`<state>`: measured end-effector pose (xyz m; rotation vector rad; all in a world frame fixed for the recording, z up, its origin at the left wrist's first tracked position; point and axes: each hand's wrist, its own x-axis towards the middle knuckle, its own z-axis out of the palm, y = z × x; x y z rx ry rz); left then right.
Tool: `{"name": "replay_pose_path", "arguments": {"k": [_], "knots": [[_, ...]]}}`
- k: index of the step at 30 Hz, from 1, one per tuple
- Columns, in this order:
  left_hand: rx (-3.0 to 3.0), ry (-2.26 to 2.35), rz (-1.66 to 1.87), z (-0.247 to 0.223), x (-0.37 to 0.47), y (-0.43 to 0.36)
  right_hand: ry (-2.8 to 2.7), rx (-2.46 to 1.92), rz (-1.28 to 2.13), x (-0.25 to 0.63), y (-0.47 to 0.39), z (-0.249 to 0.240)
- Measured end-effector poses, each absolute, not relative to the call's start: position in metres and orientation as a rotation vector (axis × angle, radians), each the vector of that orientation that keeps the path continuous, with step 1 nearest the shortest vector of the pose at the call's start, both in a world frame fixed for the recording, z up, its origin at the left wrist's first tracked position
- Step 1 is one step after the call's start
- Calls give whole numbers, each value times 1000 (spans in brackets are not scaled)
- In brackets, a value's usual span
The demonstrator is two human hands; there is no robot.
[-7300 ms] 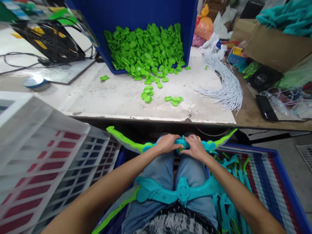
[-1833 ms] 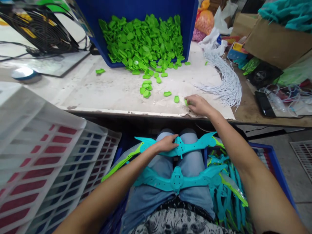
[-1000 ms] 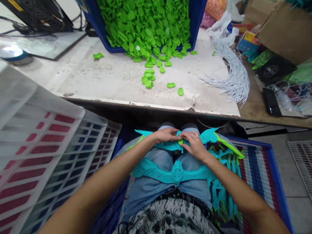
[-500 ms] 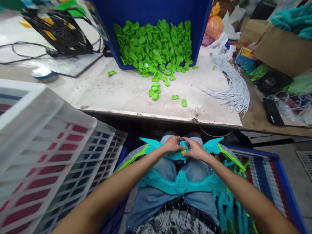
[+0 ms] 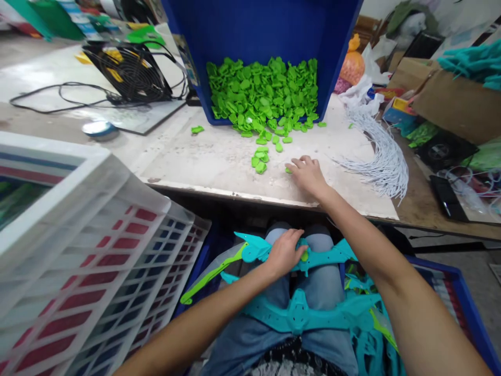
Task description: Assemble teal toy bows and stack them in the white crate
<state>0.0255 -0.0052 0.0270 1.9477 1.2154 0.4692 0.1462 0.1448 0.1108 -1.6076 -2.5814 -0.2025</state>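
My left hand (image 5: pixel 285 251) is wrapped round the middle of a turquoise plastic frame (image 5: pixel 329 257) lying across my knees, with a small green piece (image 5: pixel 304 256) at its centre. A long green strip (image 5: pixel 215 274) hangs off the frame's left end. My right hand (image 5: pixel 307 176) is over the white tabletop, its fingertips at a small green piece (image 5: pixel 288 169); whether it grips the piece is unclear. A second turquoise frame (image 5: pixel 297 313) rests on my thighs. Loose green pieces (image 5: pixel 260 160) lie left of my right hand.
A blue bin (image 5: pixel 262 31) full of green pieces (image 5: pixel 266 94) lies tipped toward me. White strings (image 5: pixel 383 162) spread at its right. A white crate (image 5: pixel 97 250) stands at the left; a fan (image 5: pixel 133 73) sits behind. A blue-rimmed crate (image 5: pixel 462 292) is at the lower right.
My right hand has left the turquoise frame and reached forward to the tabletop. My left hand stays on the frame. The view has shifted, so the bin and crate appear lower and farther right.
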Motion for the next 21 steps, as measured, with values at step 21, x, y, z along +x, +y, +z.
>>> {"name": "replay_pose_path", "arguments": {"k": [21], "knots": [[1796, 1047, -34, 23, -5, -97, -1686, -1798, 265, 234, 80, 70]]}}
